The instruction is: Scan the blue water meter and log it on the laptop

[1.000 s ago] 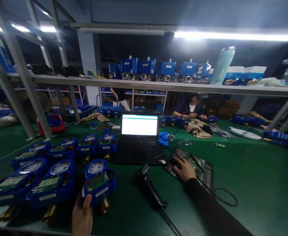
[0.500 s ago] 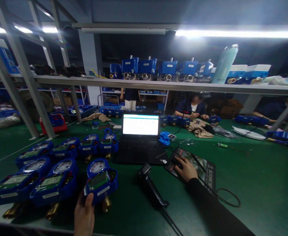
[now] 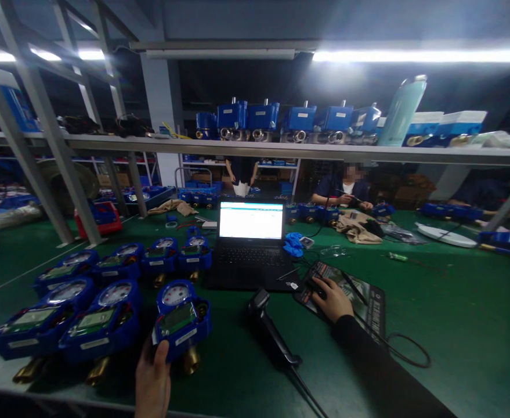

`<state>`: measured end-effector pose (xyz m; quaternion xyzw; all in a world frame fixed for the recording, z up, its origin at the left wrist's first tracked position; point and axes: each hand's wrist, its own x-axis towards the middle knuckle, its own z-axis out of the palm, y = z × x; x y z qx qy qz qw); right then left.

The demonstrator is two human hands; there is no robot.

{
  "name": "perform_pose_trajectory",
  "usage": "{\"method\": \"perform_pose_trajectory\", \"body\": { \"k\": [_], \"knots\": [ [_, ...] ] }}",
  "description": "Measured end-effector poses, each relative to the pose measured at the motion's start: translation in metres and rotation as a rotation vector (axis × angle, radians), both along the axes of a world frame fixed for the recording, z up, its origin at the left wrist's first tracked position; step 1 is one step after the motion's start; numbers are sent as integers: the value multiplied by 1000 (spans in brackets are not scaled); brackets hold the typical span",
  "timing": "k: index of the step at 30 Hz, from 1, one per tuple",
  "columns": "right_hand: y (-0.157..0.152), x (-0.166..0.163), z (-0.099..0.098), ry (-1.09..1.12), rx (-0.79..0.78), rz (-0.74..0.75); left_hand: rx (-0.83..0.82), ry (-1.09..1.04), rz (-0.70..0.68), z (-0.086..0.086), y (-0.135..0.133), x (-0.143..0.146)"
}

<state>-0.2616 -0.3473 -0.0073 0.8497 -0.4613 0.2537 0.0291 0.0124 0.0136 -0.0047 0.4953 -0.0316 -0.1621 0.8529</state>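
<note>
Left hand (image 3: 152, 383): thumb pressed on the near edge of the blue meter (image 3: 181, 319), left of the laptop (image 3: 250, 247); long axis runs away from the fingers.
Right hand (image 3: 332, 299): curled over the mouse (image 3: 317, 287), right of the laptop.

The right part of the table (image 3: 455, 325) is bare green surface, so a hand can pass freely there, only a cable loop (image 3: 407, 351) lies near the mouse pad (image 3: 363, 299). Between the laptop (image 3: 250, 249) and the near edge, the way is crossed by a black scanner (image 3: 272, 337) lying diagonal with its cord. The left side is crowded: blue meters (image 3: 93, 296) stand close together in rows, almost touching, with little gap between them. Slanted metal posts (image 3: 50, 139) rise from the table at the far left. The shelf (image 3: 281, 151) above limits the height over the far half of the table
</note>
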Motion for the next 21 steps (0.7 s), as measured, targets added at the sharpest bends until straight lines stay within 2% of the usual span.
{"method": "perform_pose_trajectory", "body": {
  "k": [9,17,21],
  "knots": [
    [-3,-1,-4,-16,-40,22,4,-25,10,-2,-3,0],
    [-6,-1,-5,-25,-33,65,1,-1,3,13,-2,-8],
    [-7,-2,-6,-28,-56,84,9,-17,4,15,-2,-9]
  ]
}}
